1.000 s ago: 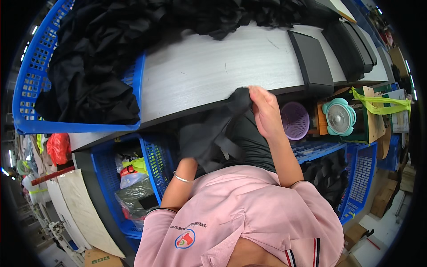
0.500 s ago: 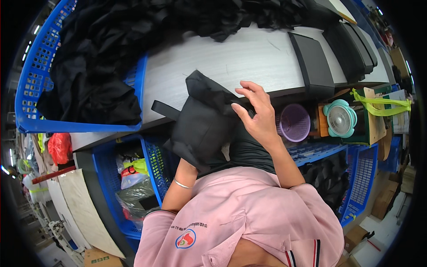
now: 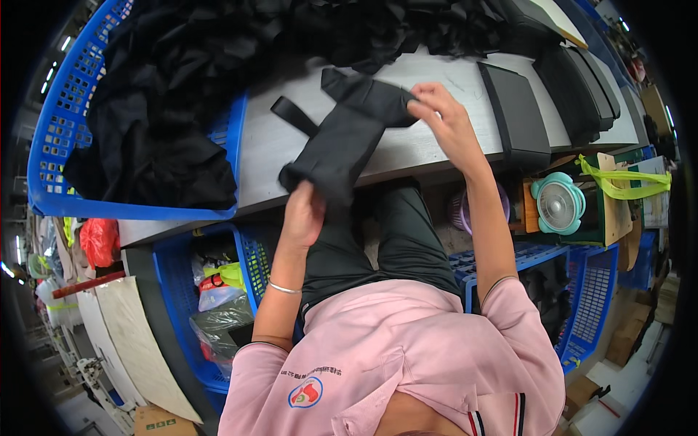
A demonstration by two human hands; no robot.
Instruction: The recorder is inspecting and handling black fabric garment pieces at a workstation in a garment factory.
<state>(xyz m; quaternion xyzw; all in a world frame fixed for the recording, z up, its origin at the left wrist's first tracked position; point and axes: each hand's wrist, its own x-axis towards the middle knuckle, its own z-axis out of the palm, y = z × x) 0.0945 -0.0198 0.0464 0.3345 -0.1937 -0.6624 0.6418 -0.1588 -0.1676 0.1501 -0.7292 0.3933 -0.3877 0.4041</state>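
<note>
While I look down through the head camera, I have a black cloth piece (image 3: 338,149) stretched between both hands above the near part of the grey table (image 3: 262,163); whether it touches the top, I cannot tell. A short strap (image 3: 293,116) juts from its left side. My left hand (image 3: 303,216) has its fingers closed on the near end, partly hidden and blurred. My right hand (image 3: 447,123) pinches the far right corner between thumb and fingers. Left of the cloth, a blue basket (image 3: 131,211) overflows with a black fabric heap (image 3: 160,145), which also runs along the table's far side. To the right lies a dark slab (image 3: 515,116), with a slab stack (image 3: 578,94) beyond it. Below the table, I see a purple basket (image 3: 459,212) partly behind the right forearm, a turquoise fan (image 3: 558,203) farther right, and a blue crate (image 3: 171,305) at left.
</note>
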